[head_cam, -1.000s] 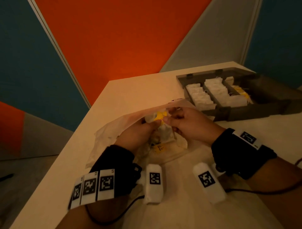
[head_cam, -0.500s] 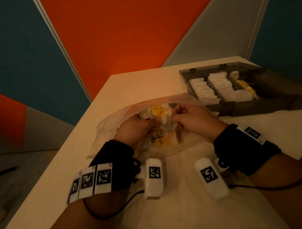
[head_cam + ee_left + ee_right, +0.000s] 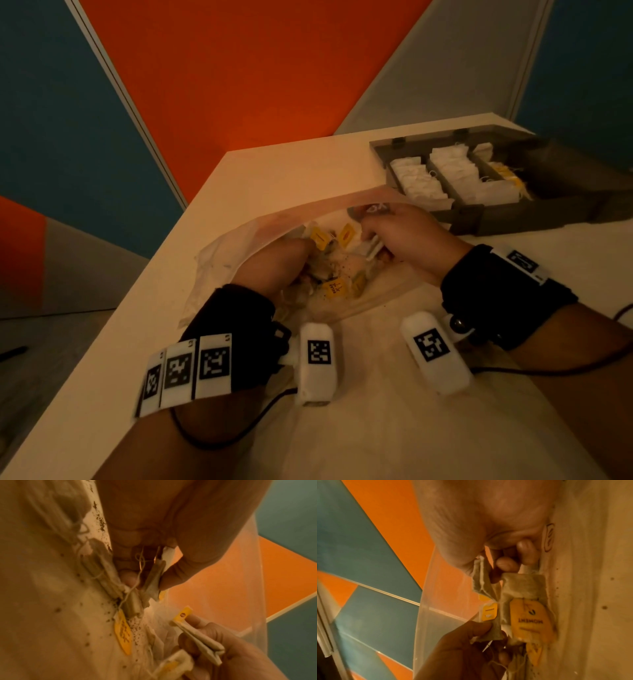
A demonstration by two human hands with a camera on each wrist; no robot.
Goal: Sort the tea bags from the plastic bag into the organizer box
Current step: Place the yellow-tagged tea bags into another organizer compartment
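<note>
A clear plastic bag [image 3: 233, 253] lies open on the table, holding a tangle of tea bags with yellow tags [image 3: 334, 287] and loose tea crumbs. Both my hands are inside it. My left hand [image 3: 308, 248] [image 3: 149, 578] pinches a tea bag [image 3: 151, 589] between thumb and finger. My right hand [image 3: 370, 238] [image 3: 486, 568] pinches another tea bag [image 3: 479, 580], which is also visible in the left wrist view [image 3: 200, 638]. Strings run between the bags. The grey organizer box [image 3: 479, 219] stands open at the far right, with rows of white tea bags [image 3: 421, 181] in its compartments.
The beige table [image 3: 274, 178] ends at an edge on the left, with the floor below. Orange, blue and grey wall panels rise behind it. The box's open lid [image 3: 582, 164] lies to the right of the compartments. A cloth [image 3: 376, 428] covers the near table.
My hands were together on one clump of tea bags; they have drawn apart inside the plastic bag, each with its own tea bag. The right hand has shifted to the right.
</note>
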